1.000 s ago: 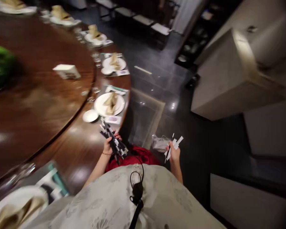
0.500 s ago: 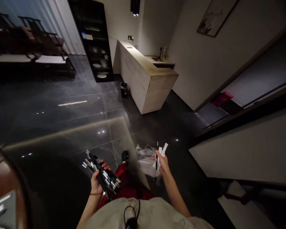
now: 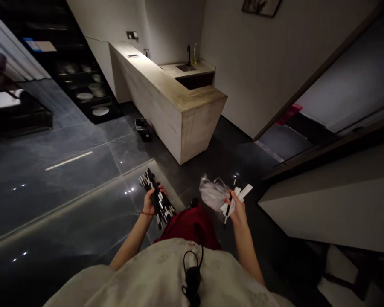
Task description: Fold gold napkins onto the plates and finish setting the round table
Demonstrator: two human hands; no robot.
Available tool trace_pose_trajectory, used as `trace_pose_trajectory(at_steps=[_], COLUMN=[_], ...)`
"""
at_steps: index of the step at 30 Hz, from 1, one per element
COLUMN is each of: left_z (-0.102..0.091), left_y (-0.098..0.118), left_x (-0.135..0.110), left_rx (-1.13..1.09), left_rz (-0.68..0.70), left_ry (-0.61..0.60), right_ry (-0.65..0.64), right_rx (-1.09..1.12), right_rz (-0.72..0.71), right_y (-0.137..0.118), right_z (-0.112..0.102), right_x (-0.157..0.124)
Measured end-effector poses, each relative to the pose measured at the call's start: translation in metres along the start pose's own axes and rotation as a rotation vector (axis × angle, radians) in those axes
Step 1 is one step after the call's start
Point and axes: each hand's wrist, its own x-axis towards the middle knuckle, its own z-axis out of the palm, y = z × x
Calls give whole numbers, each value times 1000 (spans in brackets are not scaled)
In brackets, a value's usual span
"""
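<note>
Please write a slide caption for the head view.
Left hand holds a bundle of black-and-silver chopsticks; right hand holds white paper sleeves near a clear plastic bag.

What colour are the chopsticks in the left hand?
The chopsticks are black with pale silvery bands, showing best in the head view.

A loose, pale grey-green robe (image 3: pixel 166 273) with a faint darker leaf print covers the torso, its wide sleeves ending above the bare forearms (image 3: pixel 131 238). Deep red cloth (image 3: pixel 192 226) shows beyond its far edge, and a black cord loop with a small black clip (image 3: pixel 192 277) sits on the chest. A thin reddish bracelet (image 3: pixel 142 213) circles the left wrist (image 3: pixel 150 212).
</note>
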Motion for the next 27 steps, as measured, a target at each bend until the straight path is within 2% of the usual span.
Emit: trace_pose_trajectory(at_steps=[5,9,13,17,20,23,25,27], left_z=[72,130,189,239,266,286,297,306], left_y=[1,3,15,39,66,96,116,133], left_x=[157,263,350,432,497,558,594,625], left_rx=[23,-4,-26,1,52,111,205,355], left_rz=[6,42,89,146,202,188,135,69], left_ry=[-79,-103,-57,-74,-66,16,112,190], right_ry=[-25,-141,-377,-552,-628,-704,-777,-851], right_rx=[36,-20,-110,-204,-227,-246,-301,-366], right_rz=[3,5,-98,-364,-553,-560,-460,-327], right_y=[-58,-127,-200,-255,-276,-277,-269,-256], right_z=[61,123,205,307,391,460,488,501], right_x=[135,237,316,404,484,554,586,609])
